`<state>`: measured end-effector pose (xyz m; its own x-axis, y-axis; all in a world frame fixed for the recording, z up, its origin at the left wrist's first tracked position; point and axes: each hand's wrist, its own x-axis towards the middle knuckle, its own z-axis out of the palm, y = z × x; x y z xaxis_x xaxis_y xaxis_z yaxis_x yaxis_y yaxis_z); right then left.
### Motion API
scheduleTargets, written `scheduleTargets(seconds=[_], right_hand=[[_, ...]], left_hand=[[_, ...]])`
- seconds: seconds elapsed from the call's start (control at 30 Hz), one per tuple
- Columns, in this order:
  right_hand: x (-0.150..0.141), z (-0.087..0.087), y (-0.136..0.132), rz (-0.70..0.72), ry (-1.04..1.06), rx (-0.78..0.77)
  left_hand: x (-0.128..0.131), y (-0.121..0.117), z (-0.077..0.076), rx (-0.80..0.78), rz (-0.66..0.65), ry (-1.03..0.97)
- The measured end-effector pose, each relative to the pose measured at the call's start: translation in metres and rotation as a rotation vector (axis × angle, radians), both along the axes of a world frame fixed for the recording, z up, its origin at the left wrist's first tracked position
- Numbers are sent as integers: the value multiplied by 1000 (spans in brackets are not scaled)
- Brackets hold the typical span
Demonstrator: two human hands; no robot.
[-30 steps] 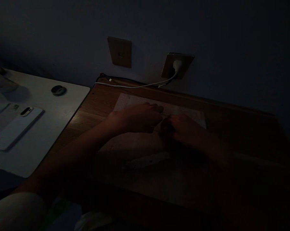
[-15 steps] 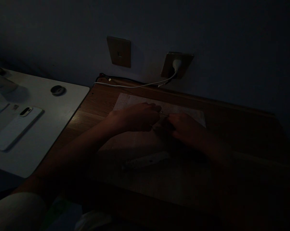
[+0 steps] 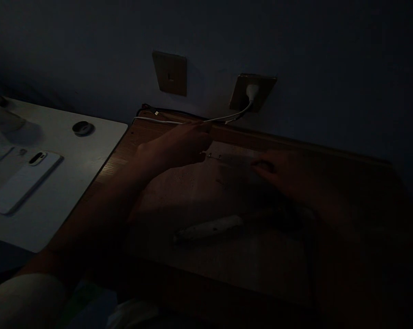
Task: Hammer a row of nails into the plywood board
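Note:
Low light leaves much in shadow. My left hand [image 3: 187, 144] is closed, and a thin, shiny, wire-like piece [image 3: 214, 156] sticks out from its fingertips to the right. Its exact kind is too dark to tell. To the right, my right hand [image 3: 277, 167] has its fingers curled into a pinch over the board's far side; anything between them is hidden in the dark. Both hands are above a pale board [image 3: 189, 183] lying on the wooden table. Nearer to me on that board lies a tool with a worn pale handle [image 3: 209, 228], its right end lost in shadow.
A white table [image 3: 69, 183] adjoins on the left, bearing a white phone [image 3: 24, 183] and a small dark round object [image 3: 83, 128]. Behind the board, cables [image 3: 158, 120] run along the wall edge to a plugged-in outlet [image 3: 252, 93]. Another wall plate [image 3: 170, 73] is left of it.
My hands were close together over the board. They have moved apart, the left one leftward and away from me, the right one rightward. The wire-like piece now shows beside my left hand.

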<state>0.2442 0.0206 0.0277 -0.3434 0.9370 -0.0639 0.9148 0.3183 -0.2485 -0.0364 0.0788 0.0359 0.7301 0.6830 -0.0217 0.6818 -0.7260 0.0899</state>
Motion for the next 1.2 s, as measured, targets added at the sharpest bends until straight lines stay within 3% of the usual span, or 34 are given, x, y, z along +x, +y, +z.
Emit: scheduleTargets(seconds=[0.17, 0.47, 0.7, 1.0, 1.2], right_hand=[[16, -6, 7, -76, -30, 50], [13, -32, 12, -30, -130, 112], [11, -37, 11, -16, -140, 116], [21, -46, 15, -29, -134, 151], [20, -45, 14, -27, -117, 145]], left_hand=[[-10, 13, -10, 74, 12, 9], [-1, 10, -15, 27, -17, 19], [1, 6, -10, 28, -8, 72], [0, 10, -19, 92, -20, 60], [3, 7, -14, 119, -12, 117]])
